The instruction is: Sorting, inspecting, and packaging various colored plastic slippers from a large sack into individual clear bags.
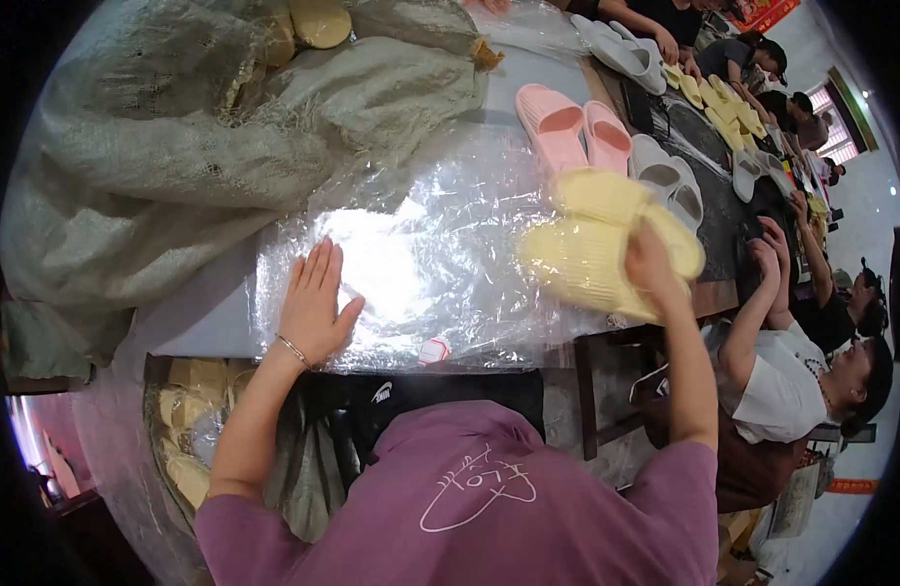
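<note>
On the near left part of the clear plastic bags (470,249), the left hand (318,305) lies flat, fingers extended, gripping nothing. At the bags' right end, the right hand (651,262) curls around the yellow slippers (579,256), fingertips hidden; these look light, soft and springy, probably best held across both straps, lest they slide apart. Pink slippers (553,125) lie at the bags' far right corner.

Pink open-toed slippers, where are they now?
In the head view, the pink open-toed slippers are right of centre, near the top, just beyond the yellow ribbed slippers at the wearer's right hand and left of some grey open-toed slippers.
</note>
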`<state>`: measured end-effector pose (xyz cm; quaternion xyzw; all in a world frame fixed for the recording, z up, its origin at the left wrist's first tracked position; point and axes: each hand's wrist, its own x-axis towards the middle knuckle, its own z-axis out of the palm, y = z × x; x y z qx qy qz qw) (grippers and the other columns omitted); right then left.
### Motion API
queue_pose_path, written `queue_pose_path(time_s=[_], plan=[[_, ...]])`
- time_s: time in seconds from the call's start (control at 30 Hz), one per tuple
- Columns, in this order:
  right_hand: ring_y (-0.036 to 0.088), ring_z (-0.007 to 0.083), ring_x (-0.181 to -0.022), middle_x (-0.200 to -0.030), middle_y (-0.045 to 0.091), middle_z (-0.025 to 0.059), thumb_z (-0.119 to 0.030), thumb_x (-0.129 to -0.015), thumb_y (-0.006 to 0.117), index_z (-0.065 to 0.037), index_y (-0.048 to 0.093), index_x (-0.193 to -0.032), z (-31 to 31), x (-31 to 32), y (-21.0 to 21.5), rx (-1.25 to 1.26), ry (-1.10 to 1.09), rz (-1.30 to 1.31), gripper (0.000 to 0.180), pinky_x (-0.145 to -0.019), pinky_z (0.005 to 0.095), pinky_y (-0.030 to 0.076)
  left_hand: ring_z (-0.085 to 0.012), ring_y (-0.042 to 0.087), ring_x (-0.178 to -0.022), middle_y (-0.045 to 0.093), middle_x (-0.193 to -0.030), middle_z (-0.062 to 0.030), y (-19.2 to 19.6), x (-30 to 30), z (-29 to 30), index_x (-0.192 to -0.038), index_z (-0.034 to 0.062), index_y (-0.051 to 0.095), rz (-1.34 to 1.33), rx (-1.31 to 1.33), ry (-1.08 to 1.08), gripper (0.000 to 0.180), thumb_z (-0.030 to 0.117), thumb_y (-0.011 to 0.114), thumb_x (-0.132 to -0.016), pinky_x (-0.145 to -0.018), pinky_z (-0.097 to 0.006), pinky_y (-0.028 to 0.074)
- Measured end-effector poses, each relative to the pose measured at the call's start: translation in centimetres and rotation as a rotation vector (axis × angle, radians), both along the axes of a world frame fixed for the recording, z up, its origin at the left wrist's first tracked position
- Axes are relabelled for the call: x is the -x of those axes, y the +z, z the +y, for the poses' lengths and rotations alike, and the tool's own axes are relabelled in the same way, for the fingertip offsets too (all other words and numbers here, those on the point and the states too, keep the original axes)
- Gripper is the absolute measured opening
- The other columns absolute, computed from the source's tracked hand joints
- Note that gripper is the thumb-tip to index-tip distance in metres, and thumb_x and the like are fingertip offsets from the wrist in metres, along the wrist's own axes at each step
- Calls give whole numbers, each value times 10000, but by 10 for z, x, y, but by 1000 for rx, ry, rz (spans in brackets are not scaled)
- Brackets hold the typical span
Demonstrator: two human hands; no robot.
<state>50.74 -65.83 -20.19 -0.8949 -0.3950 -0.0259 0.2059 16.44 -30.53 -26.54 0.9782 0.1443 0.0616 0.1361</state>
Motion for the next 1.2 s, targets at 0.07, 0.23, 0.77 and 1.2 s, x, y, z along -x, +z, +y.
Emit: queue_pose_path(time_s=[0.07, 0.23, 0.77, 1.2], plan=[[570, 391, -920, -982, 594, 210, -49, -800, 544, 18, 554, -1006, -55, -35, 8, -23, -237, -140, 217, -821, 426, 450, -352, 192, -1398, 233, -1484, -245, 8, -2, 3, -1432, -44, 213, 36, 70, -35, 750, 383, 503, -888, -1143, -459, 106], [606, 240, -1003, -1073, 631, 116, -19, -786, 577, 11, 557, -1114, 1, 42, 73, -609, 27, 196, 330, -837, 350, 476, -372, 238, -1377, 268, -1466, -252, 37, 7, -8, -1414, -31, 275, -52, 122, -124, 712, 319, 570, -869, -1137, -468, 144], [556, 385, -783, -812, 576, 198, -98, -700, 603, 9, 602, -841, 119, 115, -42, -128, 61, -20, 176, -715, 483, 440, -369, 237, -1377, 254, -1481, -231, 8, 22, 10, -1414, -20, 277, -23, -90, -39, 792, 406, 579, -819, -1134, -446, 159], [518, 402, -796, -797, 540, 211, -7, -634, 589, 35, 520, -861, 104, 85, -78, -139, 109, -34, 241, -711, 488, 421, -179, 601, -618, 642, -716, -77, 61, -97, 71, -819, -9, 634, -285, 723, 335, 331, 312, 713, -810, -589, -291, 491]])
